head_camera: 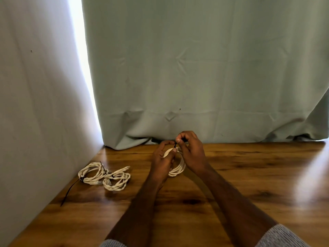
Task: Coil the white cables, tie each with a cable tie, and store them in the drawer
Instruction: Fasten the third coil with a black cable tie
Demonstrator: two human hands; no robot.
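A coiled white cable (pixel 179 169) is held upright between both hands near the far edge of the wooden table (pixel 249 175). My left hand (pixel 162 161) grips the coil's left side, thumb on its top. My right hand (pixel 189 150) pinches a thin black cable tie (pixel 175 144) just above the coil's top. Two more coiled white cables lie to the left: one (pixel 92 173) with black ties sticking out, the other (pixel 116 179) touching it on its right. No drawer is in view.
A pale wall (pixel 35 104) borders the table on the left. A grey-green curtain (pixel 195 68) hangs behind the table's far edge, with a bright gap of light beside it. A long black tie tail (pixel 68 192) stretches from the left coil toward the wall.
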